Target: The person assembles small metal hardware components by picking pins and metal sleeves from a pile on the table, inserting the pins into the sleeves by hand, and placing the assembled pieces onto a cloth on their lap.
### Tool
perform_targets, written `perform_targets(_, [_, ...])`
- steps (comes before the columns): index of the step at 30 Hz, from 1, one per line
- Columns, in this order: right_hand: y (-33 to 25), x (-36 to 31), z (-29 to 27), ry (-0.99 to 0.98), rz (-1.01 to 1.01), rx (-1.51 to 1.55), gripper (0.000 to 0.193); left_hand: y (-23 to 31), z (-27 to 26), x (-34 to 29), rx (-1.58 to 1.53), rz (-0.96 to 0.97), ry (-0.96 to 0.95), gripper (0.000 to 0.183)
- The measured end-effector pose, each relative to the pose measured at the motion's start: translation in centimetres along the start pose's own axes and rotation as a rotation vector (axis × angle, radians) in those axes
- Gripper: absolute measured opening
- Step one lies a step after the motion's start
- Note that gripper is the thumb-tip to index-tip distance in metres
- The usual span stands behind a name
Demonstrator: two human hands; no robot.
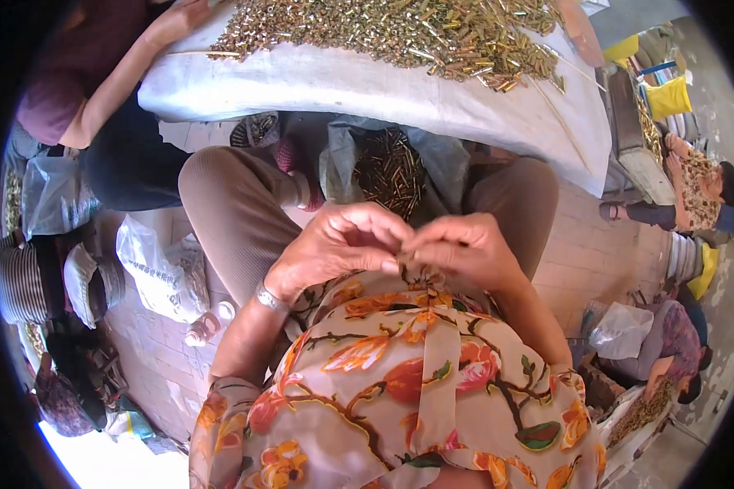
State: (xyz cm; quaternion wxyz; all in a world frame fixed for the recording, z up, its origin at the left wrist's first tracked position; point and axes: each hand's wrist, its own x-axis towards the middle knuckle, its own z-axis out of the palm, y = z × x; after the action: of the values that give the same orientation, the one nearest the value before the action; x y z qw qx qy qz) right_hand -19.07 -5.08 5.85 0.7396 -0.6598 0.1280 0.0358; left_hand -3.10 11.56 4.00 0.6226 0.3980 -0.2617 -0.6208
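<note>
My left hand (334, 244), with a metal watch band on its wrist, is raised in front of my flowered shirt. Its thumb and fingers curve toward each other in a pinch. Fingertip to fingertip with it is my right hand (469, 248), closed and slightly blurred. Whatever lies between the fingers is too small and hidden to name. Just beyond the hands, between my knees, an open grey sack (338, 163) holds many small, slim, brass-brown pieces (389, 171). A large heap of similar shiny tube-like pieces (432, 41) covers the far part of the table.
The white-covered table (302, 85) stands beyond my knees, with thin sticks (563, 122) on it. Another person's arm (122, 77) rests at its left. White plastic bags (159, 273) and a clear jar (202, 330) are on the brick floor. Other people (697, 191) sit at tables on the right.
</note>
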Motion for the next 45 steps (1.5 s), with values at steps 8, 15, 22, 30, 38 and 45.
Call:
perform_targets(8, [3.9,-1.8,-2.0,0.000,0.247,0.269,0.017,-2.5,-1.5,2.7,-0.030,-0.216,0.003,0.028])
perform_targets(15, [4.9,-0.3,-5.9,0.365,0.156,0.803,0.021,-9.7,-9.3,12.8,0.874,-0.207,0.489,0.012])
perform_targets(22, [5.8,-0.3,-6.7,0.517,0.231,0.795,0.021,-17.8,-13.0,18.4,1.341,0.003,0.548,0.015])
perform_targets(30, [6.3,-0.6,-7.2,0.563,0.311,0.740,0.019,-20.1,-13.4,20.3,1.460,-0.287,0.447,0.040])
perform_targets(38, [6.2,-0.5,-7.3,0.519,0.354,0.742,0.020,-21.2,-14.4,20.6,1.557,-0.181,0.429,0.046])
perform_targets(45, [6.4,-0.6,-7.1,0.524,0.348,0.708,0.021,-21.2,-14.7,21.3,1.631,-0.061,0.379,0.038])
